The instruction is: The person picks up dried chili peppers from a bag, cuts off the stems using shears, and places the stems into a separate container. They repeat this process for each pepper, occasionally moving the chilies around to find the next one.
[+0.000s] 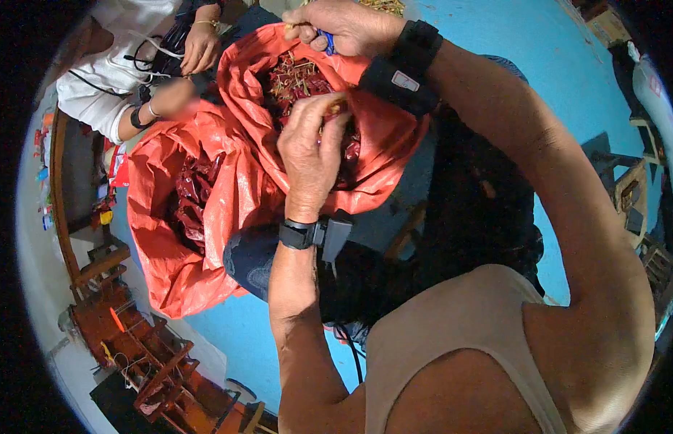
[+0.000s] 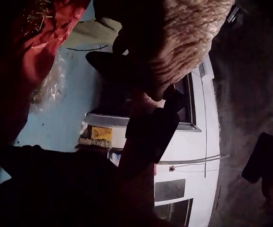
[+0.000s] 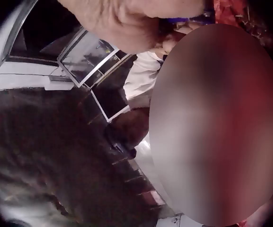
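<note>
Pinches a small dark red piece [image 1: 336,108] between thumb and fingers of the left hand [image 1: 306,145], a narrow hold, over the open mouth of the far sack [image 1: 387,173], wrist above the sack's near edge. Curls the fingers of the right hand [image 1: 345,27] around a blue object [image 1: 326,41] just beyond the sack's far edge; too covered to identify. Shows dark red pods [image 1: 307,88] inside the far sack, with straw-coloured bits [image 1: 287,72] strewn on top toward the far edge. Meets a near sack [image 1: 249,188], also red-orange, at the far sack's left edge; holds more glossy pods [image 1: 195,192] within its rolled-open rim. Wears a black strap [image 1: 300,235] at the left wrist and a bulkier black band [image 1: 409,69] at the right. Includes, beyond the sacks' left edges, a second person's hand [image 1: 200,52] beside dark cables, white-sleeved arm [image 1: 98,87] reaching in. Reveals blue floor [image 1: 495,29] past the far sack's right edge, and, in the left wrist view, clear plastic [image 2: 53,87] near red sacking.
</note>
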`<state>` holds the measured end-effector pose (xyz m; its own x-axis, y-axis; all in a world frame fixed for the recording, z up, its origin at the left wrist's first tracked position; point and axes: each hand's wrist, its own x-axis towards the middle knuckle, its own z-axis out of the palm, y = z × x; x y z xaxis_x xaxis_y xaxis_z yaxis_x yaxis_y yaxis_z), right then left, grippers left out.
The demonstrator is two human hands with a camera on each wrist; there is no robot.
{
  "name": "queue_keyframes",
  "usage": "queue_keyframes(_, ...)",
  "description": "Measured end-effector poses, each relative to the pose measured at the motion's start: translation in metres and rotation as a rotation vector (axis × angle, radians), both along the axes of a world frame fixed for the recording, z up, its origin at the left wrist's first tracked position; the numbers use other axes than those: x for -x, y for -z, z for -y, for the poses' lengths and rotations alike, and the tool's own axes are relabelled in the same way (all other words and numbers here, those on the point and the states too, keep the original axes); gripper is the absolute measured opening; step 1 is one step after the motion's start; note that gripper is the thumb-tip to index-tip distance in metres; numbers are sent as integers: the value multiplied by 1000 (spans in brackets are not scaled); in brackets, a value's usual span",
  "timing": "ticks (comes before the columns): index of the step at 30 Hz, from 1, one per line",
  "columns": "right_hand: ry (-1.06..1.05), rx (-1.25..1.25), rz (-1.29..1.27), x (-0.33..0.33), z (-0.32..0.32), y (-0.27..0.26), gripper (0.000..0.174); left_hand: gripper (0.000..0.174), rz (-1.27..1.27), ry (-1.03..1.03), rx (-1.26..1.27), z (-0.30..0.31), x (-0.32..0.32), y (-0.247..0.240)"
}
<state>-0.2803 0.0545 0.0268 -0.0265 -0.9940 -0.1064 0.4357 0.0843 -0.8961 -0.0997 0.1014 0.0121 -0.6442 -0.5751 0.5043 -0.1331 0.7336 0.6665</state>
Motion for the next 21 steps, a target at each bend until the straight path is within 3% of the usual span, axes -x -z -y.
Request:
queue_keyframes(1, -3, 0, 3, 1, -4, 3, 19, 18, 30, -30, -30, 2, -5, -3)
queue_keyframes(3, -257, 187, 147, 5, -12, 11, 19, 21, -19, -31, -26, 6, -11, -5)
queue_keyframes(4, -227, 23, -45, 8, -7, 9, 23, 21, -19, -34, -26, 7, -14, -6)
queue_keyframes(5, -231, 22, -44, 18, 7, 24, 23, 22, -27, -56, -27, 7, -17, -6)
queue_keyframes(6, -102, 39, 83, 33, 28, 51, 24, 23, -35, -77, -28, 7, -20, -6)
queue_keyframes(7, 30, 56, 210, 18, 16, 20, 24, 23, -34, -78, -28, 7, -22, -6)
queue_keyframes(8, -79, -254, 211, 23, -17, -16, 21, 24, -23, -92, -10, 7, -23, -6)
queue_keyframes(9, 139, 94, 350, 55, 33, 69, 18, 25, -12, -105, 9, 8, -25, -7)
queue_keyframes(11, -43, 22, 501, 62, 53, 99, 17, 25, -9, -122, 12, 10, -27, -8)
queue_keyframes(12, -48, 19, 498, 54, 52, 91, 17, 26, -7, -141, 12, 12, -29, -8)
queue_keyframes(13, -195, 27, 408, 36, 43, 73, 18, 27, 32, -167, 58, 18, -32, -9)
queue_keyframes(14, -340, 33, 320, 21, 31, 59, 18, 27, 45, -250, 136, 25, -37, -10)
queue_keyframes(17, -407, 230, 456, 1, -4, 36, 19, 25, 131, -532, 493, 63, -73, -23)
queue_keyframes(19, -368, 229, 320, 5, -15, 30, 23, 27, 231, -780, 670, 90, -112, -27)
queue_keyframes(21, -129, 413, -178, 11, -21, 20, 23, 34, 467, -1034, 734, 91, -135, -33)
